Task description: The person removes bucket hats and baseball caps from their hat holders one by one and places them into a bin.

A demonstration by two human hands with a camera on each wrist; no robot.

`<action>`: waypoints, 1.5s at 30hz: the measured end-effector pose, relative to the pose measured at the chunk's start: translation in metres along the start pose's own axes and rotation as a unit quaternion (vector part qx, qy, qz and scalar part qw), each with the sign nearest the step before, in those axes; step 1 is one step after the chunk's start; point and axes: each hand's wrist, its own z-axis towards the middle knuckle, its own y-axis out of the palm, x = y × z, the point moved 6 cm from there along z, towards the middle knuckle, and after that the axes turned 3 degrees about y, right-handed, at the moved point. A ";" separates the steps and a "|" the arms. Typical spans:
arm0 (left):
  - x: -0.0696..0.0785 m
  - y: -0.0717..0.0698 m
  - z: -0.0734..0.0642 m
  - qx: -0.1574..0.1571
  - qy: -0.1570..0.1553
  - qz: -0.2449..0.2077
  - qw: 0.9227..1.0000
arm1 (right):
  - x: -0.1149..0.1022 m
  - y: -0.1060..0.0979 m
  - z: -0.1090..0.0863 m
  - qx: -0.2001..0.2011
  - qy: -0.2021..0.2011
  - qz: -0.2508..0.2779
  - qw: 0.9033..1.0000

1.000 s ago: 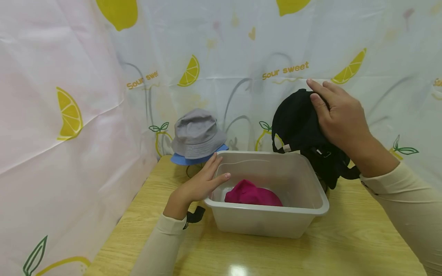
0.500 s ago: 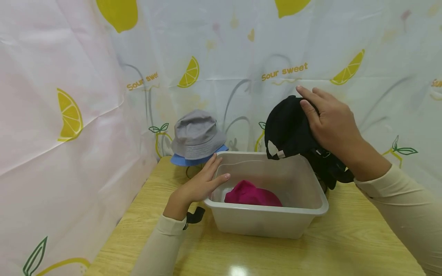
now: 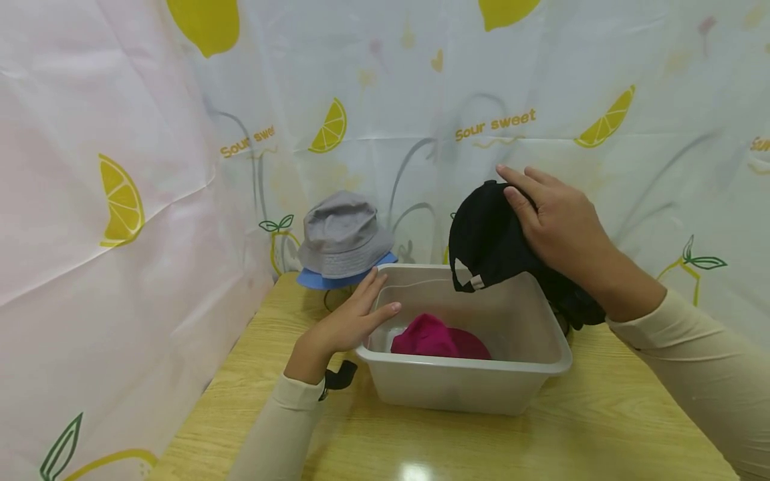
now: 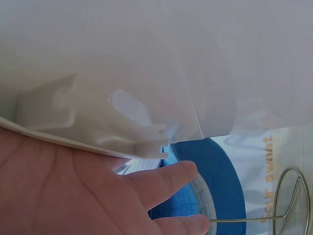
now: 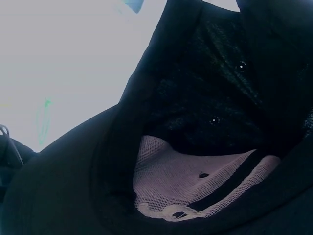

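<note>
My right hand [image 3: 568,230] holds a black baseball cap [image 3: 484,234] by its crown, thumb and fingers along the top. Its rear strap opening hangs above the back rim of a pale plastic bin [image 3: 457,384]. In the right wrist view, black fabric [image 5: 63,181] surrounds a pale mesh lining [image 5: 181,171] and a dark fuzzy patch with two shiny studs. A magenta cap [image 3: 427,337] lies in the bin. My left hand [image 3: 343,324] rests on the bin's left rim with its fingers straight; the left wrist view shows its palm against the bin edge [image 4: 83,144].
Behind the bin at left, a grey bucket hat [image 3: 345,234] sits over a blue hat [image 3: 315,278], with a wire stand [image 4: 288,193] beneath. More black headwear [image 3: 580,310] is partly hidden behind my right hand. A printed lemon curtain [image 3: 385,87] backs the wooden table [image 3: 601,414].
My right hand has moved left and down with the black cap, bringing it over the bin's back edge. The left hand, the bin and the bucket hats have stayed put.
</note>
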 end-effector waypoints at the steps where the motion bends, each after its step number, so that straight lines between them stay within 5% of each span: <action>1: 0.000 0.000 0.000 0.001 0.000 0.000 1.000 | -0.001 0.001 0.000 -0.004 -0.003 0.001 1.000; 9: -0.001 0.001 0.000 0.004 0.000 0.005 1.000 | -0.011 0.012 -0.003 -0.011 -0.027 0.009 1.000; 34: 0.000 0.001 0.000 0.001 -0.002 -0.010 1.000 | -0.028 0.053 -0.015 -0.120 -0.009 0.016 0.993; 45: 0.001 0.001 0.001 -0.003 -0.007 -0.017 1.000 | -0.032 0.067 -0.019 -0.137 -0.021 0.019 0.990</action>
